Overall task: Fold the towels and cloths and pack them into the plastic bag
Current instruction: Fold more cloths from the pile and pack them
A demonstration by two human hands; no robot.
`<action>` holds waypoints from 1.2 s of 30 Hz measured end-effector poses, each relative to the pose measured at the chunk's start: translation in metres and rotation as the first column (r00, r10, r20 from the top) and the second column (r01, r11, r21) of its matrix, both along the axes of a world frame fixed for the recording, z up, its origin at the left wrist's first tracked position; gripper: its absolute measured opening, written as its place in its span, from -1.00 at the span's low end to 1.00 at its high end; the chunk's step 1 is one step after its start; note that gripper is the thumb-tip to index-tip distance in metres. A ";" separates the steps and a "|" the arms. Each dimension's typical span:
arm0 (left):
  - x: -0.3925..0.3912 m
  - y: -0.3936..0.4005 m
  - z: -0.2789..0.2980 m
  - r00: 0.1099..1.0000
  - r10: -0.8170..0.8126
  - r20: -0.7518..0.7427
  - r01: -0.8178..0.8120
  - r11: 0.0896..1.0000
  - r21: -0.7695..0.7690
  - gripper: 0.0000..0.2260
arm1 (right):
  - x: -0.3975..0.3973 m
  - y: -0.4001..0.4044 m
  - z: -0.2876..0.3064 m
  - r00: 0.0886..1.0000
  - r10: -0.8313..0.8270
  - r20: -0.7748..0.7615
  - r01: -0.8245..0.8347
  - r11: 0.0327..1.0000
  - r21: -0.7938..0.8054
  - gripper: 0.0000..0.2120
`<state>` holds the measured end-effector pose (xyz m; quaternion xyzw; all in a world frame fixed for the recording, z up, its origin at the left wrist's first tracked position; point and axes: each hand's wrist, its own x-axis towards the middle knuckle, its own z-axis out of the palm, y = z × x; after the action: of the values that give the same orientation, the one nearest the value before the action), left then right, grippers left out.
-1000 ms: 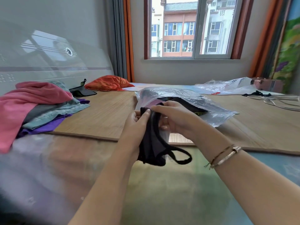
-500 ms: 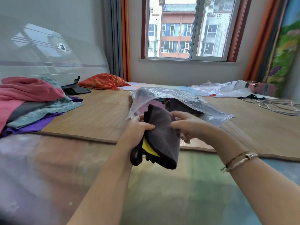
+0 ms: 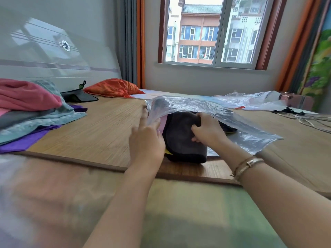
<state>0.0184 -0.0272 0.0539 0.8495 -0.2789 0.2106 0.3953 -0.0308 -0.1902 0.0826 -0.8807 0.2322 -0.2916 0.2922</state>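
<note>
A bed covered by a woven bamboo mat fills the view, with a window on the wall beyond it. On the mat's left side lies a loose pile of cloths: pink on top, then grey, pale teal and purple at the bottom. Behind the pile sit a dark flat cloth and an orange cloth bundle. At the far right lie a crumpled plastic sheet and some pale cables.

In the middle of the mat lies a clear plastic bag, its mouth facing the viewer. A folded dark grey towel sits half inside that mouth, its near end still outside and resting on the mat, with a sliver of yellow showing at its lower left edge.

Both forearms reach forward from the bottom of the view. The left hand is at the bag's left edge, back of the hand up; its fingers are mostly straight and slightly spread, lifting the upper plastic layer, though motion blur hides whether any pinch it. The right hand, with bracelets on the wrist, lies on top of the towel under the raised plastic, its fingers curled together and gripping the towel's far fold.
</note>
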 end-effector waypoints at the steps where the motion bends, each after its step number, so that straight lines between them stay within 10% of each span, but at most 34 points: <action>1: 0.002 -0.001 -0.003 0.998 -0.048 -0.037 0.047 0.998 -0.045 -0.60 | 0.013 -0.001 0.000 1.000 -0.001 -0.019 0.000 1.000 -0.030 -0.85; 10: 0.024 -0.008 -0.009 0.987 -0.134 0.085 0.152 0.951 -0.269 -0.58 | 0.129 -0.010 0.001 0.980 -0.193 -0.051 0.182 0.968 -0.174 -0.65; 18: 0.046 -0.017 -0.027 0.959 -0.257 0.121 0.280 0.924 -0.258 -0.46 | 0.109 -0.014 -0.058 0.978 -0.050 -0.204 -0.056 0.875 -0.482 -0.42; 36: 0.041 -0.011 -0.007 0.963 -0.254 -0.094 0.207 0.914 -0.349 -0.35 | 0.184 -0.030 -0.047 0.807 -0.219 -0.548 0.000 0.929 -0.370 -0.39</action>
<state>0.0594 -0.0382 0.0467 0.7431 -0.3095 0.1477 0.5746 0.1527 -0.2203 0.0353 -0.9498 0.3054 -0.0625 0.0273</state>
